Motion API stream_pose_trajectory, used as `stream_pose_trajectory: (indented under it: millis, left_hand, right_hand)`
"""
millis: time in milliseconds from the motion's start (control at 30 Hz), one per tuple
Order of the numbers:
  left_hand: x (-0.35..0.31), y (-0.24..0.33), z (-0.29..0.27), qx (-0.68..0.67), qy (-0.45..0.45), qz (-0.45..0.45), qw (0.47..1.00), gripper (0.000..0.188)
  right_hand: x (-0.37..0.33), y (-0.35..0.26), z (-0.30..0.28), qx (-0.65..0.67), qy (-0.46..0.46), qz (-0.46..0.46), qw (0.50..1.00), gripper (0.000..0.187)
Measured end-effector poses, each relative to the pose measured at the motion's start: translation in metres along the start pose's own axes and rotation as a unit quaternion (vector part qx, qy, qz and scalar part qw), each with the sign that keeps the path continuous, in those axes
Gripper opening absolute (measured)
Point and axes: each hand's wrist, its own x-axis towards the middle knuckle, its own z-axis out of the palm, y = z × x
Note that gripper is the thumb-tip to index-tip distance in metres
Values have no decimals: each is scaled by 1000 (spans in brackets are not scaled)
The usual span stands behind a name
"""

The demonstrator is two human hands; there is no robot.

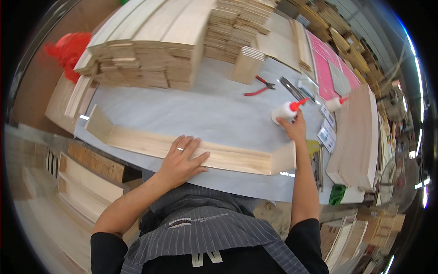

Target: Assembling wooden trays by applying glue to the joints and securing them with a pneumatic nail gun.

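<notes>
My right hand (294, 126) grips the bottle (282, 111); my left hand (183, 160), spread on the frame (242, 159), could drag it off the counter (214, 107).

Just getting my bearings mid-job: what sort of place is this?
Probably a woodworking shop: stacked boards, pliers, and a red-tipped bottle, perhaps glue, in the right hand.

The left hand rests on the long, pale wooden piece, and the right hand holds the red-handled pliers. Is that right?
Not quite: the head view shows the right hand holding a white plastic bottle with a red nozzle; the red-handled pliers lie on the pale grey table. The left hand does rest on the long, pale wooden piece.
</notes>
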Motion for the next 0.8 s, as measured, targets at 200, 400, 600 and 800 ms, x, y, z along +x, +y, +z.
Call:
stream_pose_trajectory:
  millis: [200, 400, 600, 800]
  left_hand:
    - [-20, -12, 36, -50, 7, -62, 997, 64]
    - [1, 4, 44, -57, 27, -88, 994, 78]
    - [-7, 5, 58, -76, 82, -98, 989, 85]
    - [-2, 7, 61, -59, 48, -110, 991, 82]
  right_hand:
    - [-1, -77, -72, 529, 4, 18, 848, 56]
    - [-74, -270, -64, 15, -36, -181, 983, 75]
    - [-101, -296, 66, 164, -201, -187, 948, 67]
    - [-97, -336, 135, 251, -202, -141, 936, 51]
